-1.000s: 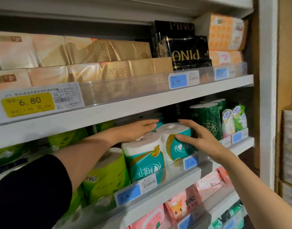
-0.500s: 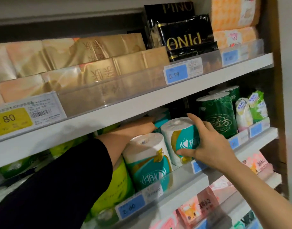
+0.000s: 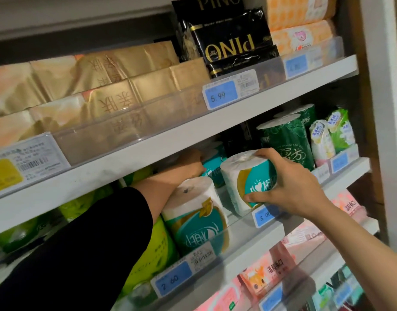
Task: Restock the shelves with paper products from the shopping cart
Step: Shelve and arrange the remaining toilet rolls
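My right hand (image 3: 291, 185) grips a teal-and-white toilet paper roll (image 3: 242, 176) standing at the front of the middle shelf (image 3: 242, 239), thumb low on its label, fingers over its top. A second roll of the same kind (image 3: 197, 216) stands to its left behind the clear rail. My left hand (image 3: 190, 162) reaches deep into the shelf above that roll, next to a teal pack (image 3: 213, 171) at the back. Its fingers are hidden under the upper shelf.
Dark green rolls (image 3: 287, 140) and small white-green packs (image 3: 332, 135) stand right of the held roll. Lime green packs (image 3: 157, 250) sit left. The upper shelf (image 3: 170, 135) carries gold tissue packs, black PINO packs (image 3: 231, 43) and orange packs. Pink packs (image 3: 267, 270) fill the shelf below.
My right hand went from touching the roll with straight fingers to gripping it round its top and side. My left hand moved deeper into the shelf. The view shifted closer and lower.
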### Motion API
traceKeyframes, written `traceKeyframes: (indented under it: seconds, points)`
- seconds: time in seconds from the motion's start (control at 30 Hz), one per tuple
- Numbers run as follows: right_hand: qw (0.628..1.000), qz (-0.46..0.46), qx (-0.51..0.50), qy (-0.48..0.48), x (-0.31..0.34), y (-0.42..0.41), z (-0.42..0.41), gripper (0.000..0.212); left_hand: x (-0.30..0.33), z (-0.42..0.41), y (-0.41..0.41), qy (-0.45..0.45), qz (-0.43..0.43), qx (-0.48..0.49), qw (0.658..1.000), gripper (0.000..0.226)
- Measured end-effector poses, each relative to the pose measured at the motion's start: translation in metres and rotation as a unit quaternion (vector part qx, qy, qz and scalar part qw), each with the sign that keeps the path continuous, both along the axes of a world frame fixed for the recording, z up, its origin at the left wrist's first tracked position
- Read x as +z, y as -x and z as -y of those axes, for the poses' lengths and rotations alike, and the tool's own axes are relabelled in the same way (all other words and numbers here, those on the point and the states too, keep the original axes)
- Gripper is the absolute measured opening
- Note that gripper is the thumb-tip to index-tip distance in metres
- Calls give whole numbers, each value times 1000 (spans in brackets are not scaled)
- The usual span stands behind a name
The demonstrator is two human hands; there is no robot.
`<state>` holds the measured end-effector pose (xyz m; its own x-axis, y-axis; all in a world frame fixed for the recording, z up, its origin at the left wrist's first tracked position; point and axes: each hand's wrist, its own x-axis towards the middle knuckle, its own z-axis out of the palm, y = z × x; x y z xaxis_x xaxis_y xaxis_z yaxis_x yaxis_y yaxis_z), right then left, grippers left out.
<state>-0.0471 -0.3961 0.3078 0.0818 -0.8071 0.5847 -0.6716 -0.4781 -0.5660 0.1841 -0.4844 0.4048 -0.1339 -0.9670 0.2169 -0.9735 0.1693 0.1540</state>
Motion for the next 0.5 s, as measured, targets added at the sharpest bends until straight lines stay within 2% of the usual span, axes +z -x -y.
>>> traceKeyframes:
  seconds: [0.07,0.2,0.33,0.5]
  points:
    - [1000,28,12,0,-1,5,0,86,4,-1,-1,6,-7,-5,1000,39]
    - [999,42,35,-2,0,9,2,84,5,0,-7,-4,-5,5,1000,60]
    - [996,67,66,3,-2,11,3,82,5,4,-1,3,7,-5,1000,54]
    - [993,80,85,8,2,13,-1,83,5,0,-7,-5,-67,-54,996,49]
